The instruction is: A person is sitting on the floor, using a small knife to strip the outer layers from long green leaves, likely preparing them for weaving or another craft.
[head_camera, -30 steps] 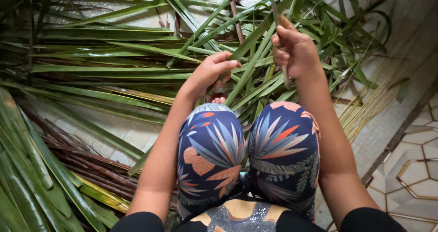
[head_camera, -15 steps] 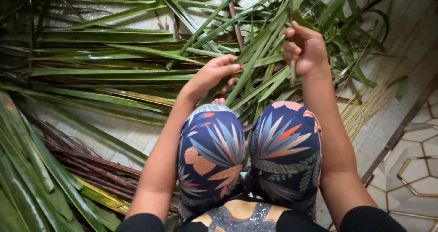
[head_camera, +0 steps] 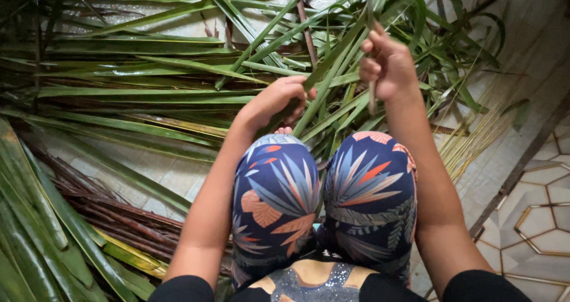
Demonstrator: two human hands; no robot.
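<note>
Raised slightly, right hand (head_camera: 389, 67) grips a leaf strip (head_camera: 332, 61); left hand (head_camera: 279, 100) pins it.

Dim, soft indoor light, pale tiled floor (head_camera: 552, 177) brightest right of the patterned knees (head_camera: 323, 195), deep shadow among leaves (head_camera: 119, 94) at upper left, raised right hand (head_camera: 389, 64) slightly motion-blurred, mild wide-angle bending at edges

Palm leaves (head_camera: 178, 94) run past the top and left edges, their full length unseen. The right hand (head_camera: 389, 67) hides what it grips; a narrow strip (head_camera: 371, 100) below it is too blurred to identify. The left hand (head_camera: 276, 100) covers its leaf's base.
</note>
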